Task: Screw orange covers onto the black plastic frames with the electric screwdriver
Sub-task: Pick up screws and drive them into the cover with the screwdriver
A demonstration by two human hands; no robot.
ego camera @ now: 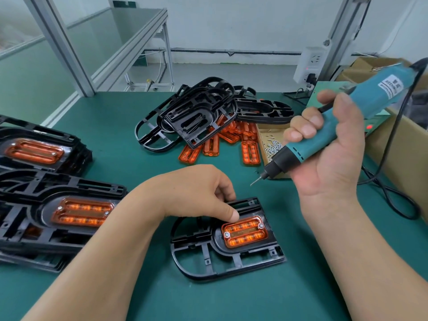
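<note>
A black plastic frame lies on the green mat in front of me, with an orange cover seated in it and a screw at each end. My left hand grips the frame's far edge, thumb touching the cover's rim. My right hand holds the teal electric screwdriver lifted above the mat, its bit pointing down-left, clear of the frame. A pile of bare black frames and loose orange covers lie further back.
Stacks of frames with covers fitted fill the left side. A shallow cardboard tray of screws sits beside the orange covers. Cardboard boxes, a power unit with a red light and the screwdriver's black cable lie at the right.
</note>
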